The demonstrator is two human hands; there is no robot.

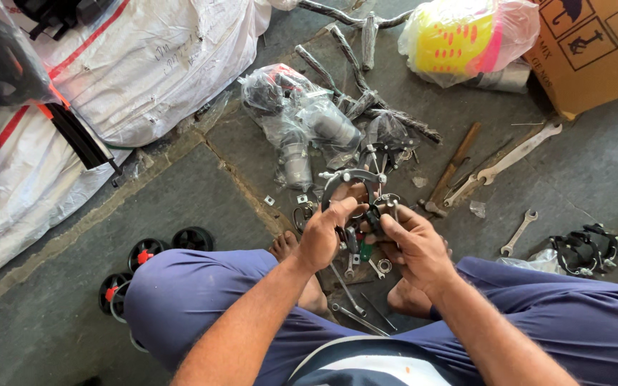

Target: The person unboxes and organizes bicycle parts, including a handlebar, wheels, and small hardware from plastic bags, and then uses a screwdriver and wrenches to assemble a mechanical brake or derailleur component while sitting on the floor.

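— While both hands sit at the middle of the frame, what am I looking at between them?

— From my seat it reads as a metal brake caliper [355,187], a curved grey arch with bolts and a dark block low on one arm. It is held up above the stone floor [202,193], just under the bagged metal parts [302,125] at upper centre.

— How are the fingers set?

— My left hand [322,236] has its fingers closed around the left arm of the arch, thumb pressed on top. My right hand [415,246] pinches the dark block at the lower right arm; those fingers are closed too.

— How would it handle?

— I judge it stiff and fairly light for its look, bare metal, likely a bit slick if greasy, which I cannot tell. The arms probably pivot against a spring, so gripping one arm alone could let the other swing. I would take it by both arms near the pivot bolt, clear of the thin spring wire.

— Anything close by?

— A flat spanner [516,232] lies to the right, a larger wrench [513,156] above it, and small black wheels [144,251] at lower left beside my knee.
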